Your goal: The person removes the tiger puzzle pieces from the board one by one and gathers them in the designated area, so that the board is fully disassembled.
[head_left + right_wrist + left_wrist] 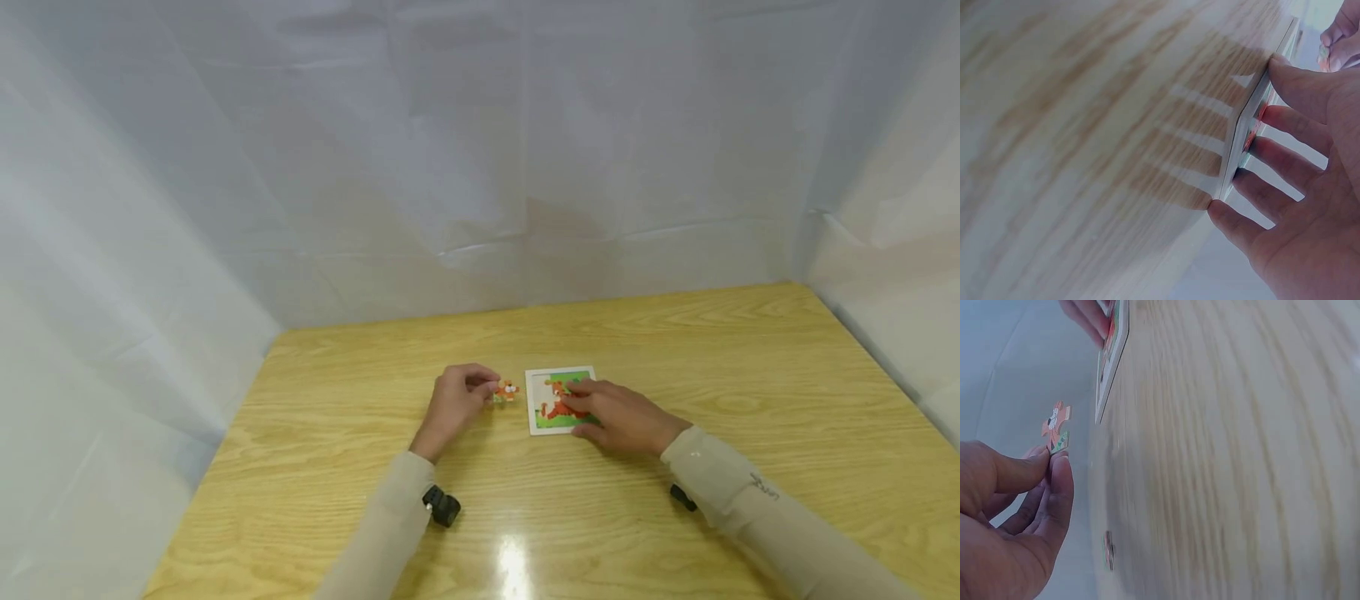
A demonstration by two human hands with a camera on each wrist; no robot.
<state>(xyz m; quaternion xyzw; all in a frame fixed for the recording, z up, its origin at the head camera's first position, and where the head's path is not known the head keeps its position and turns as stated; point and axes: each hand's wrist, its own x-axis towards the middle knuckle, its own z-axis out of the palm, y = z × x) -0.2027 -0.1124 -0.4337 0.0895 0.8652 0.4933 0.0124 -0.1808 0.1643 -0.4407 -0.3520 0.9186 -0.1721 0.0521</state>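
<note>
In the head view my left hand point(455, 407) pinches an orange jigsaw piece point(507, 390) between thumb and fingertips, just left of a puzzle board. The left wrist view shows the piece point(1058, 428) up close, with part of an animal's face and a green corner, held above the table. The square puzzle board point(532, 412) has a white frame and a partly filled picture of an orange animal on green. A pale bare patch shows at its upper left. My right hand point(628, 417) rests on the board's right side, fingers spread over the picture and thumb point(1300, 87) at the frame's edge.
Another small puzzle piece point(1109, 550) lies on the wooden table point(337, 433), near the left hand. Pale sheeting point(480, 167) hangs behind the table and along both sides. Each wrist carries a small black camera, the left one point(442, 506) showing plainly.
</note>
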